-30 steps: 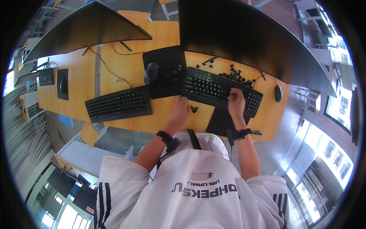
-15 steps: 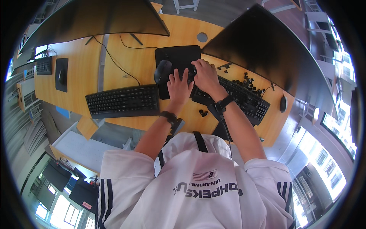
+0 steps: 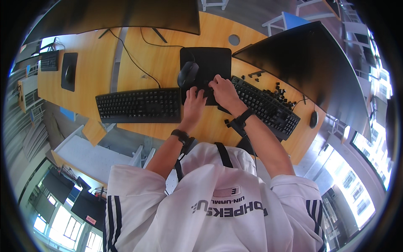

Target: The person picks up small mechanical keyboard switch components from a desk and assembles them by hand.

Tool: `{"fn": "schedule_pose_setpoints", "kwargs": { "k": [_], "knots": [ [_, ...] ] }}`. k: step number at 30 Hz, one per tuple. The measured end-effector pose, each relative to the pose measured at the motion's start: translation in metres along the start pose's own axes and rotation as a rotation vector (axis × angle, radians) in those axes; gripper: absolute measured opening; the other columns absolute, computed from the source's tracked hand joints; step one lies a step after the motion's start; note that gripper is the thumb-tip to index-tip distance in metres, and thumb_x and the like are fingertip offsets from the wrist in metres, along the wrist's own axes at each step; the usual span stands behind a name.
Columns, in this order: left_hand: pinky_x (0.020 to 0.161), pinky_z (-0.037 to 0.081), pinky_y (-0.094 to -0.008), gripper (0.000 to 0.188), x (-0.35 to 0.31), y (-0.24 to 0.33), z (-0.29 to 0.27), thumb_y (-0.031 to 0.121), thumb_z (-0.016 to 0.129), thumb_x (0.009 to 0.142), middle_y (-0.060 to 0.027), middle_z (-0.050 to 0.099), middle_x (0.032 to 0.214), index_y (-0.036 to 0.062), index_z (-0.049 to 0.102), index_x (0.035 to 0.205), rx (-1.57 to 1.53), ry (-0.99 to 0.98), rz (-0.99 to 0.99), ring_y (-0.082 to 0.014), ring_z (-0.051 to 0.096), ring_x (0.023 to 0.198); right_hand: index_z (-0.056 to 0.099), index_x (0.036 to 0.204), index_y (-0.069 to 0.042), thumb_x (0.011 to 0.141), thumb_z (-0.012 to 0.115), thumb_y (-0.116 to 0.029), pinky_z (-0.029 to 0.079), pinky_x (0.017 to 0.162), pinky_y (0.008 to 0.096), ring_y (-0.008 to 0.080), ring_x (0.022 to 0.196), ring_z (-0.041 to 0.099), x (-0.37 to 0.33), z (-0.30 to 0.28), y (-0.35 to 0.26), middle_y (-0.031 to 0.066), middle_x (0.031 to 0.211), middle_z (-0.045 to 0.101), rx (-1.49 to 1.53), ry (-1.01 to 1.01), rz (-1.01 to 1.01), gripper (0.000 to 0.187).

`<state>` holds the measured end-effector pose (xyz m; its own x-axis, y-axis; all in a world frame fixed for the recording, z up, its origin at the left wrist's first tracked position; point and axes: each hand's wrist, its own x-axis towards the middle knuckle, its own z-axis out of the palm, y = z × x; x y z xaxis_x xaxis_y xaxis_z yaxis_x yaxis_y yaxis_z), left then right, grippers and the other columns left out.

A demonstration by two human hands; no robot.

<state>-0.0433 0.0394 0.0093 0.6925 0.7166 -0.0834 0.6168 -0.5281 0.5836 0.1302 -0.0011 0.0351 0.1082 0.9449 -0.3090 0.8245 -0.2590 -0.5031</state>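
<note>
My left hand [image 3: 194, 108] is over the lower part of a black mouse pad [image 3: 218, 59], its bent fingers slightly apart and no object visible in them. Just to its right, my right hand [image 3: 226, 93] has thumb and fingertips drawn together above the pad. Whatever lies between those fingertips is dark against the black pad and too small to name. A black computer mouse [image 3: 188, 74] rests on the pad's left side, beyond my left fingertips. Under and beside my right wrist is a black keyboard [image 3: 268, 110]. Several loose black keycaps [image 3: 279, 95] are heaped along its far edge.
A second black keyboard [image 3: 138, 106] stands on the wooden desk [image 3: 168, 63] to the left. Two large monitors, one at the far left [image 3: 126, 17] and one at the right [image 3: 294, 59], overhang the desk. Another mouse [image 3: 314, 119] sits near the right edge. Cables cross the desk.
My left fingers have bent from a more spread pose. Both hands have come down the pad, nearer to me. The desk appears shifted right and slightly up in view.
</note>
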Motion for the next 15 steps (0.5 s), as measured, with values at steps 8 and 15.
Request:
{"fn": "schedule_pose_setpoints", "kwargs": {
  "k": [8, 15],
  "knots": [
    [0.082, 0.051, -0.0381, 0.051, -0.028, -0.006, -0.005, 0.007, 0.075, 0.082, -0.0143, 0.048, 0.122, 0.004, 0.053, 0.128, -0.379, 0.142, -0.217, -0.032, 0.056, 0.098, 0.061, 0.112, -0.009, 0.082, 0.067, -0.012, 0.047, 0.087, 0.0413, 0.0303, 0.099, 0.059, -0.031, -0.014, -0.023, 0.0092, 0.109, 0.056, 0.008, 0.28, 0.108, 0.031],
    [0.066, 0.051, -0.0354, 0.032, -0.029, -0.022, 0.013, 0.007, 0.074, 0.085, -0.0123, 0.048, 0.114, 0.0006, 0.058, 0.112, -0.286, 0.233, -0.118, -0.0267, 0.057, 0.083, 0.061, 0.113, -0.009, 0.083, 0.064, -0.007, 0.053, 0.077, 0.0374, 0.0239, 0.088, 0.064, -0.104, -0.003, -0.046, 0.0072, 0.109, 0.059, 0.168, 0.409, 0.306, 0.03]
  ]
}}
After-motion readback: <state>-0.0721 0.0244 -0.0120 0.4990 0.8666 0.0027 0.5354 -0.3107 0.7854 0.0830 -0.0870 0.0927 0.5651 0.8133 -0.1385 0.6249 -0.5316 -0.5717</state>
